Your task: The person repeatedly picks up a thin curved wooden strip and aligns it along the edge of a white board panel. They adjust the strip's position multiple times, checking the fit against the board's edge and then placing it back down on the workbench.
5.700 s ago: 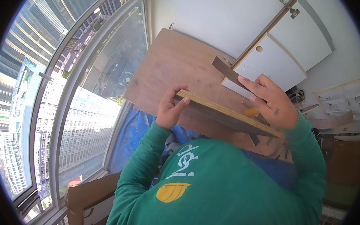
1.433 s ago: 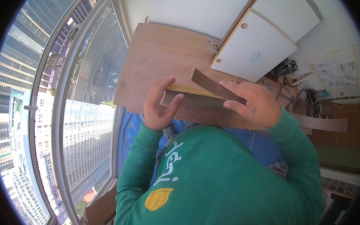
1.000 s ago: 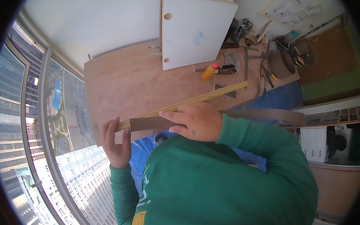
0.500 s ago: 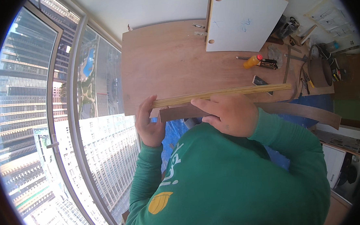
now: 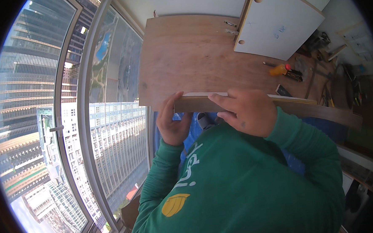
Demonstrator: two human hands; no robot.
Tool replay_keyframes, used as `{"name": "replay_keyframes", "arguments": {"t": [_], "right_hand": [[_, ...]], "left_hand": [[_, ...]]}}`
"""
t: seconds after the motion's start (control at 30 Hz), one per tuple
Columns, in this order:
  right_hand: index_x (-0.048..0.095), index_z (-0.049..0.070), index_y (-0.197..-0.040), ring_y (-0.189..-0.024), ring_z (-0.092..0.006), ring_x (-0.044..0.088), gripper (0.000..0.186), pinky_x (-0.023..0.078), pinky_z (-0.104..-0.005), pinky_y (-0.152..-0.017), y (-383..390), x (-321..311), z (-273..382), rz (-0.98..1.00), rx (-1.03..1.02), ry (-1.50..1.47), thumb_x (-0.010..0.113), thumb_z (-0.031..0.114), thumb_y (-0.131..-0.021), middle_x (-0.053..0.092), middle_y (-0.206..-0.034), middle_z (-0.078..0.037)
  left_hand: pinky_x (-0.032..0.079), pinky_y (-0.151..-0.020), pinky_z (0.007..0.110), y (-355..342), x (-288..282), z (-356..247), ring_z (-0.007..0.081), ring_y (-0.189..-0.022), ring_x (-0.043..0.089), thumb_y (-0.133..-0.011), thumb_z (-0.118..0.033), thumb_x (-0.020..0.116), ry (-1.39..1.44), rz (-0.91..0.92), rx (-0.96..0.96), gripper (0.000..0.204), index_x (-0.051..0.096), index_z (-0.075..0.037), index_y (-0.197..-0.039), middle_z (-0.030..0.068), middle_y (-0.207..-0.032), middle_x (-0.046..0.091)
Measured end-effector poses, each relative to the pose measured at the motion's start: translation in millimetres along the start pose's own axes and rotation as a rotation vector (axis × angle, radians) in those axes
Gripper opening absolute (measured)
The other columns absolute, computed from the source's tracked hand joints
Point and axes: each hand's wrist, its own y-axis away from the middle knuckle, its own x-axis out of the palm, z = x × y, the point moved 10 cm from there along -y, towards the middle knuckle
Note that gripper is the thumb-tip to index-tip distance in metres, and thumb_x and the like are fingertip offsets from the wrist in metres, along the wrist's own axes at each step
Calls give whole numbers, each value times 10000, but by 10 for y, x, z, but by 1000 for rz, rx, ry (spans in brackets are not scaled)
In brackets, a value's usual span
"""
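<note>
A long board [image 5: 293, 99] with a pale upper face and a yellowish layered edge lies across in front of me. Along its near edge runs a brown edge-banding strip [image 5: 194, 105], whose right end trails past the board. My left hand [image 5: 173, 122] is closed around the left ends of board and strip, fingers on the far side, the thumb partly hidden underneath. My right hand [image 5: 254, 113] presses the strip to the edge near the middle, index finger laid along the top and thumb below on the strip's face.
Behind stands a wooden worktable [image 5: 183, 53]. A white panel with round holes [image 5: 278, 25] rests at its back right. An orange bottle with a red cap [image 5: 280, 70], a dark block [image 5: 283, 90] and hand tools lie to the right. Tall windows [image 5: 119, 116] line the left side.
The board has tilted, so its pale face shows and less of its layered edge. The strip has come up against that edge. My left hand now wraps the aligned ends.
</note>
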Motion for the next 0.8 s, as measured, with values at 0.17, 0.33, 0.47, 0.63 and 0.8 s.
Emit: {"name": "replay_keyframes", "arguments": {"t": [0.17,0.33,0.47,0.63,0.8], "right_hand": [[650,101,-1371,-729,-306,634,505,504,-438,-632,-81,-14,8,30,3,-13,769,231,-897,614,-879,-109],[652,97,-1365,-727,-306,632,507,499,-434,-630,-111,-15,-12,37,9,-23,774,226,-891,609,-872,-112],[642,73,-1364,-743,-310,648,471,515,-436,-638,-140,-3,-19,94,15,-6,729,231,-928,613,-885,-121],[638,71,-1368,-737,-304,652,463,514,-436,-626,-152,11,-27,135,32,14,711,222,-937,608,-881,-115],[639,77,-1369,-730,-300,648,463,510,-432,-621,-162,-15,-35,113,32,1,712,210,-932,603,-871,-108]], "left_hand": [[568,-892,372,-24,-48,-112,313,-1011,726,-720,24,862,-115,-48,54,539,705,-22,-1233,151,-1156,714],[573,-839,334,-40,-10,14,227,-1024,702,-758,38,841,1,40,-165,496,693,-3,-1230,118,-1181,698],[574,-864,306,-3,72,174,193,-1123,667,-779,49,835,200,101,-272,526,656,13,-1273,124,-1233,683],[562,-947,340,-39,71,81,237,-1166,676,-869,-16,764,369,123,-182,494,613,31,-1337,161,-1296,678],[552,-950,338,-73,18,117,223,-1121,693,-996,-82,649,395,101,-177,343,642,47,-1313,168,-1259,712]]}}
